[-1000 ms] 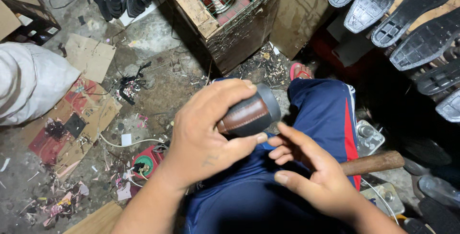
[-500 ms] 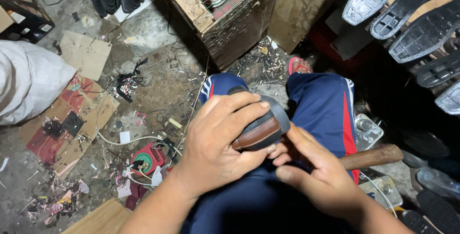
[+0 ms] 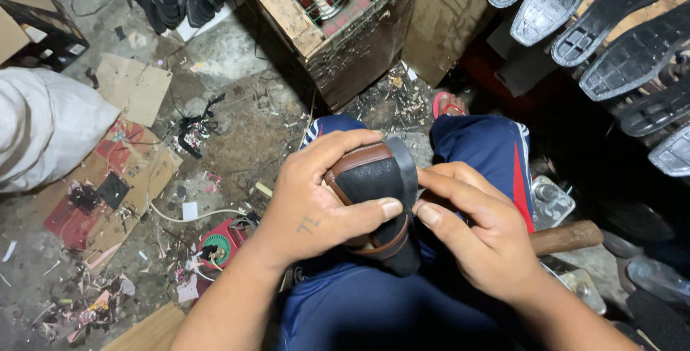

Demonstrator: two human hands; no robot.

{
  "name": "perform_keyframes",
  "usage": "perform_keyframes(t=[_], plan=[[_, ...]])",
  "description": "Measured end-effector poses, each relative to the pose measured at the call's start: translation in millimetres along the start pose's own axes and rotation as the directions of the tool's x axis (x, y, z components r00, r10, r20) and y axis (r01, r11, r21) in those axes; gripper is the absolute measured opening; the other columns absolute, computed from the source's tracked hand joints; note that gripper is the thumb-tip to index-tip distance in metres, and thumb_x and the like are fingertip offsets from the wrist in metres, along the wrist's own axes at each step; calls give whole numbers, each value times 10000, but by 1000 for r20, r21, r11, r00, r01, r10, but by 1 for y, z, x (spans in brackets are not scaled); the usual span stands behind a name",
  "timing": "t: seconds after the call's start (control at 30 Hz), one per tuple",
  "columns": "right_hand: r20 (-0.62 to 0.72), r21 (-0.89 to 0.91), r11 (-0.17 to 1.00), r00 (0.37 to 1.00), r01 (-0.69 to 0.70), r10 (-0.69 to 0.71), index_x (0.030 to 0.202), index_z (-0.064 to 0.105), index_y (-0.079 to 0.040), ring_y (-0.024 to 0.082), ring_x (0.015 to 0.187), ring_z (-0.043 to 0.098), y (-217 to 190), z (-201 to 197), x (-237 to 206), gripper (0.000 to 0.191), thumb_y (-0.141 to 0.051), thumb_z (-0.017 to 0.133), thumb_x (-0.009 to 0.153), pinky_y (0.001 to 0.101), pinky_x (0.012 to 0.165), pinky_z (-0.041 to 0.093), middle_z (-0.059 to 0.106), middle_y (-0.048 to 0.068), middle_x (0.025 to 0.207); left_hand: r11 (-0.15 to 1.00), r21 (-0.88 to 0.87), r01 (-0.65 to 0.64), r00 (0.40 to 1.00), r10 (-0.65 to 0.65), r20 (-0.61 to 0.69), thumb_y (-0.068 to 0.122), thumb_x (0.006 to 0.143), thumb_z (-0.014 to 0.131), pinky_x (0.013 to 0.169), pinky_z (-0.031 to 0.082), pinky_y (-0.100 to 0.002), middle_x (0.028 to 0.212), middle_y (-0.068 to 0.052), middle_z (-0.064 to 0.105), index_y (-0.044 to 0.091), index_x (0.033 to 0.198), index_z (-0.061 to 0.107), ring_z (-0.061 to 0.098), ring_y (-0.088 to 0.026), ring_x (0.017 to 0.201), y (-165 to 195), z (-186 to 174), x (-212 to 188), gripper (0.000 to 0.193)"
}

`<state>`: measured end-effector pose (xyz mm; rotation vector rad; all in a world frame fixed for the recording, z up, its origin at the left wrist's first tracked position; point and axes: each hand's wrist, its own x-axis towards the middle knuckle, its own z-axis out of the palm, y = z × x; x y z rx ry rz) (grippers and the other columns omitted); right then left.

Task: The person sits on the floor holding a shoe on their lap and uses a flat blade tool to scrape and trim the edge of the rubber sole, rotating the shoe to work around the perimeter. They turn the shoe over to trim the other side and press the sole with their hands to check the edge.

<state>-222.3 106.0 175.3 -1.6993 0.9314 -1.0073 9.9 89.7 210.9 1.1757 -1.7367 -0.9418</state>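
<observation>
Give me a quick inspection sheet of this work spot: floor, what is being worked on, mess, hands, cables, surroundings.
Surface: bare concrete floor, dirty.
Job's things: black shoe with brown trim, held over the lap.
Clutter: cardboard pieces, scraps, white sack.
Hands: left hand wraps the shoe; right hand touches its edge with the fingertips.
Cables: white cord on the floor.
Surroundings: wooden crate with wire mesh, black soles, hammer handle.

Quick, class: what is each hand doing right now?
Left hand: closed around the black shoe with brown trim.
Right hand: fingertips touching the shoe's edge.
</observation>
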Motion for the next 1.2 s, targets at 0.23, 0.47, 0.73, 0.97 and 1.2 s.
perform_keyframes(t=[0.23,0.47,0.73,0.97,1.2], plan=[[-8,6,1000,1000,3,-3,1426,509,4,245,1191,621,0,3,-2,577,-122,725,906,334,1040,473,617,140,1304,998,37,47,999,-48,21,279,772,849,934,592,-329,1129,-94,740,25,1265,656,746,-177,1029,7,4,5,587],[-74,137,977,982,-163,175,1644,-13,-126,317,1311,536,18,13,-7,1415,-351,937,621,421,1069,459,448,174,1501,940,-215,263,956,-224,190,333,986,566,1108,457,-352,1425,-127,587,-4,1489,453,596,-207,1302,9,18,-8,616],[-169,872,487,962,45,214,1660,297,-72,465,1379,506,36,-32,-9,1023,-310,790,795,610,1198,403,438,276,1553,706,-553,442,863,-166,478,325,893,749,1207,341,-403,1602,-152,406,14,1617,267,403,-251,1499,-62,56,-23,924],[-118,933,356,973,41,199,1653,340,-72,489,1497,417,43,-52,-4,1050,-489,791,802,669,1212,330,361,304,1657,372,-657,656,725,-71,685,80,836,796,1193,344,-363,1574,-80,439,37,1688,221,426,-172,1433,-48,85,-57,1029],[-140,927,375,928,0,346,1630,345,-92,429,1432,436,61,-53,-12,1063,-609,766,803,691,1171,336,386,254,1631,508,-615,604,767,-161,621,44,794,800,1231,284,-315,1566,-59,455,26,1659,239,420,-129,1445,-37,79,-50,1031]])
